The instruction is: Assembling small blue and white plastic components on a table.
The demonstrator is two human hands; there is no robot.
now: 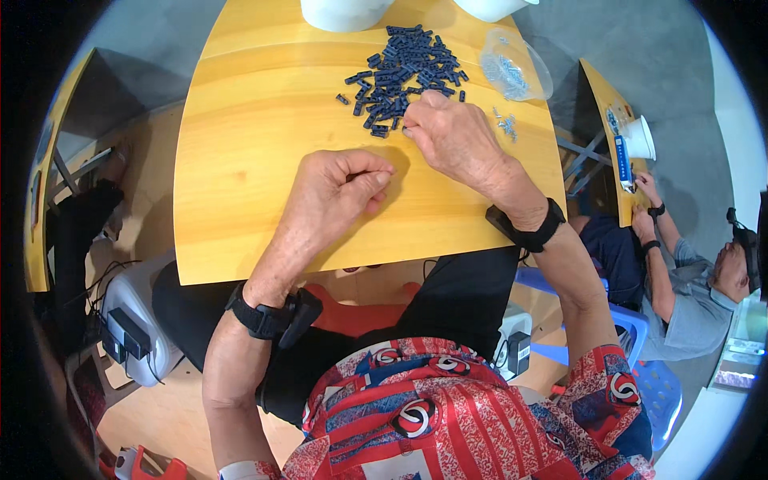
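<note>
My left hand is over the near middle of the yellow wooden table, with thumb and fingers pinched together. Whatever it may hold is hidden by the fingers. Just beyond and to the right, my right hand is closed at the near edge of a heap of small dark-blue plastic pieces. A dark bit shows by its fingertips, too small to tell whether it is gripped. Several small silvery screws lie loose to the right of this hand. Behind them, a clear plastic tub holds more.
Two white containers, one at the back middle and one at the back right, stand along the far edge. At right, another person sits by a second table with a white bucket. Another table is at left.
</note>
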